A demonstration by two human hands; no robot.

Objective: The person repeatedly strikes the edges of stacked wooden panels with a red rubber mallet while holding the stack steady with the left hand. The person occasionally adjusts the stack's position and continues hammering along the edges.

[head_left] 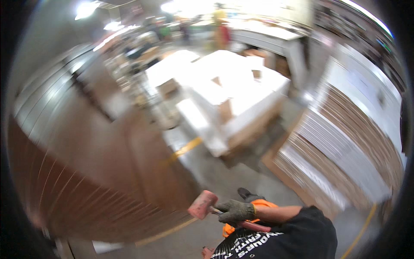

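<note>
My right hand (pixel 237 212) wears a dark grey-green knit glove and grips a mallet (pixel 203 204) around its shaft, close to the head. The mallet has a scuffed reddish head and a red grip (pixel 255 226) that points back along my waist. It is held in front of my body, above the floor, touching nothing else that I can see. At the bottom edge, only a small part of my left hand (pixel 207 252) shows beside my black shirt. Its fingers are too cut off to read.
Stacked brown boards (pixel 106 168) fill the left side. White-topped panels (pixel 233 84) are piled ahead on the floor. To the right stand layered brown and white panels (pixel 333 155). Yellow floor lines (pixel 186 148) run between stacks. A blurred person (pixel 221 27) is far back.
</note>
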